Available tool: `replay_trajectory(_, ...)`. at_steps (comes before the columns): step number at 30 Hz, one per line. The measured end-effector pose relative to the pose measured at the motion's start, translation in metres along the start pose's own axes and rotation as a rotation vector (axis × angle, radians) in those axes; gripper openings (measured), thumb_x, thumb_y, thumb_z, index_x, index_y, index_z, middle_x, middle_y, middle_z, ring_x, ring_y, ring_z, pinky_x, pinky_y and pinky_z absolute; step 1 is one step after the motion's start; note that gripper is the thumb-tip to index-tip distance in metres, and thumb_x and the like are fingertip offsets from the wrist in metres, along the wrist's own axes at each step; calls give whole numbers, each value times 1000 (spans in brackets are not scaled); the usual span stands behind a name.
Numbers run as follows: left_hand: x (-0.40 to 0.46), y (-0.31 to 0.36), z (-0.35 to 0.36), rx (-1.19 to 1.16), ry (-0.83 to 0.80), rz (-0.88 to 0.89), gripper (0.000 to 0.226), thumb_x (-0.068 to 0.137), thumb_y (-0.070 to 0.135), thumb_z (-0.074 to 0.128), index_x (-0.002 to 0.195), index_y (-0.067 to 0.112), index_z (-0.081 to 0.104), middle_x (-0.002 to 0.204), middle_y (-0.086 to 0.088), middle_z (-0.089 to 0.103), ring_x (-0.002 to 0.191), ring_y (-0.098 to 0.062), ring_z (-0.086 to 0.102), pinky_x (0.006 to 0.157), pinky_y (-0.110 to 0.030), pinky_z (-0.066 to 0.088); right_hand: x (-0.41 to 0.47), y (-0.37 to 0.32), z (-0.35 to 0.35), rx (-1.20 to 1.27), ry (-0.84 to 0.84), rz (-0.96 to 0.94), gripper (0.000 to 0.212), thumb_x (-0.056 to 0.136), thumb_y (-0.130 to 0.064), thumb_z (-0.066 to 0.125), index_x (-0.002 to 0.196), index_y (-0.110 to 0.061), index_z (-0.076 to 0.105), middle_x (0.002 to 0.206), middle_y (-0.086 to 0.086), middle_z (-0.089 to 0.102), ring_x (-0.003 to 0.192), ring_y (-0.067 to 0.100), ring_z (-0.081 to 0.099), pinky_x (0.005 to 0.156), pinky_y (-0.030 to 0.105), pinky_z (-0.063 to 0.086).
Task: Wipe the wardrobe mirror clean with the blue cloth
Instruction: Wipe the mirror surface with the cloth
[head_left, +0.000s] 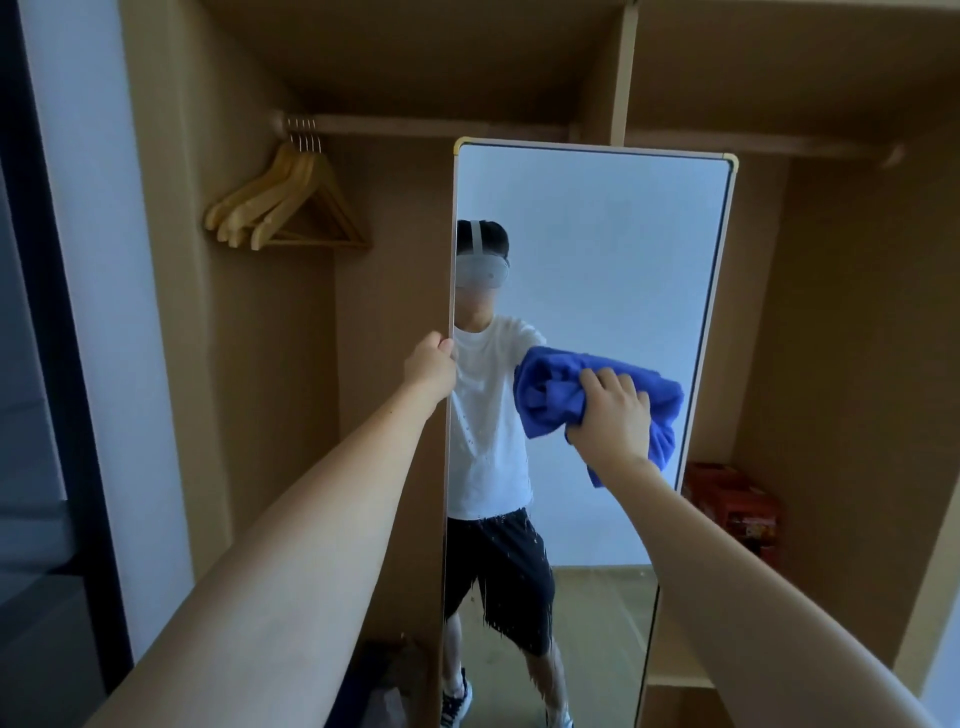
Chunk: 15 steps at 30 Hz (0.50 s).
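A tall framed mirror (613, 249) stands upright in the open wooden wardrobe. My left hand (429, 366) grips the mirror's left edge at about mid-height. My right hand (613, 413) holds a bunched blue cloth (550, 389) against the glass, right of the middle. Part of the cloth hangs down below my hand toward the right frame. Small droplets and streaks show on the lower glass. The mirror reflects a person in a white shirt and dark shorts.
Several wooden hangers (291, 208) hang on the rail (426, 124) at the upper left. A red box (732, 504) sits on a wardrobe shelf behind the mirror's right side. A dark bag (384, 675) lies on the wardrobe floor at the left.
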<state>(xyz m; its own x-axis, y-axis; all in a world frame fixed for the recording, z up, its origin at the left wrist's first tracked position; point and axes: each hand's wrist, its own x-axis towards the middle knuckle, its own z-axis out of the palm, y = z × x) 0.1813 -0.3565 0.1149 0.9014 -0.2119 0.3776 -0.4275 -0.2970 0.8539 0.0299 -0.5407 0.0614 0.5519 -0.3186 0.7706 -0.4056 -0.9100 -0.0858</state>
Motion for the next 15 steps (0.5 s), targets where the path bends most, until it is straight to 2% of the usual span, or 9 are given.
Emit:
replay_trajectory(5, 0, 3, 0, -3, 13, -19, 27, 105, 25, 31, 85, 16, 46, 113, -15, 62, 84, -24, 52, 68, -33, 40, -10, 9, -2, 60, -98, -9, 41, 73, -17, 61, 114, -19, 60, 107, 2, 63, 99, 27, 53, 77, 37, 37)
replay_trajectory(7, -1, 7, 2, 13, 22, -34, 23, 106, 24, 31, 93, 17, 48, 120, -14, 59, 95, -27, 55, 74, -32, 40, -3, 9, -14, 47, -17, -3, 46, 71, -16, 62, 117, -17, 61, 103, 4, 62, 98, 29, 53, 78, 39, 37)
replay_trajectory(9, -4, 13, 2, 23, 22, -56, 22, 108, 23, 30, 110, 19, 51, 127, -12, 53, 103, -29, 54, 79, -31, 39, 9, 8, -30, 76, 110, 42, 58, 66, -15, 68, 123, -13, 59, 102, 7, 60, 96, 33, 52, 77, 43, 39)
replay_trajectory(11, -6, 15, 2, 48, 21, -67, 32, 108, 24, 29, 128, 12, 52, 131, -13, 52, 107, -31, 55, 78, -31, 44, 28, 7, -49, 100, 249, 76, 54, 61, -11, 68, 115, -10, 59, 100, 10, 58, 92, 34, 50, 75, 43, 37)
replay_trajectory(13, -3, 12, 3, 54, 17, -56, 35, 107, 25, 30, 132, 11, 50, 130, -13, 54, 111, -31, 57, 87, -37, 51, 49, 9, -66, 103, 366, 101, 43, 60, -8, 61, 102, -8, 59, 97, 10, 57, 89, 34, 49, 76, 43, 36)
replay_trajectory(15, -2, 9, 4, 60, 24, -38, 34, 107, 27, 30, 127, 11, 53, 123, -13, 57, 108, -32, 59, 93, -42, 52, 68, 16, -75, 107, 361, 118, 41, 63, -7, 60, 104, -9, 57, 102, 10, 56, 93, 33, 49, 81, 42, 38)
